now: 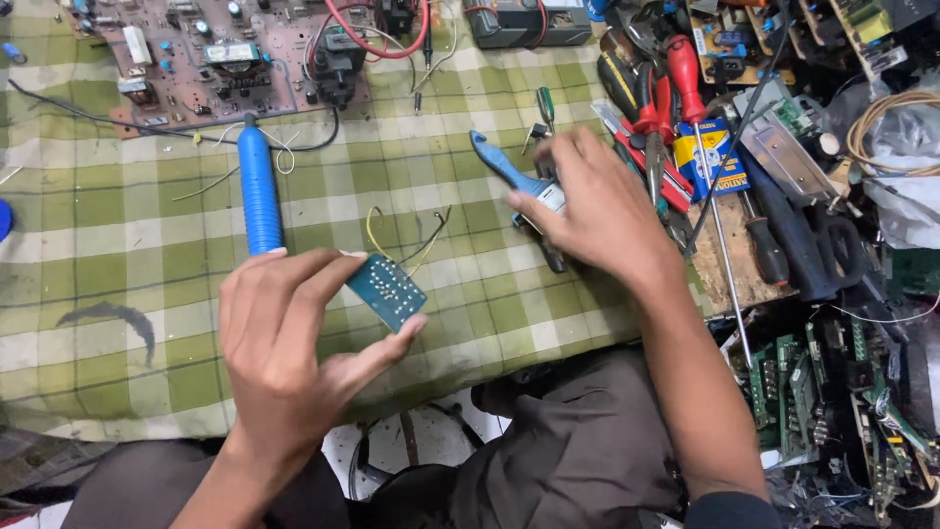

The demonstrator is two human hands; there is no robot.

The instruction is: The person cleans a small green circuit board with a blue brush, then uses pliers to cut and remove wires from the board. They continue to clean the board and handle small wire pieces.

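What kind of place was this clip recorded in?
Probably an electronics repair workbench. The left hand holds a small blue-green circuit board, a large brown circuit board lies on the green checked cloth, and red-handled screwdrivers crowd the right side.

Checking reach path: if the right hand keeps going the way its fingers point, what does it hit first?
The right hand points up-left across the checked cloth. Its fingertips are already at the blue-handled tool, so that comes first. Beyond lies bare cloth, then the brown circuit board. Depth is unclear.
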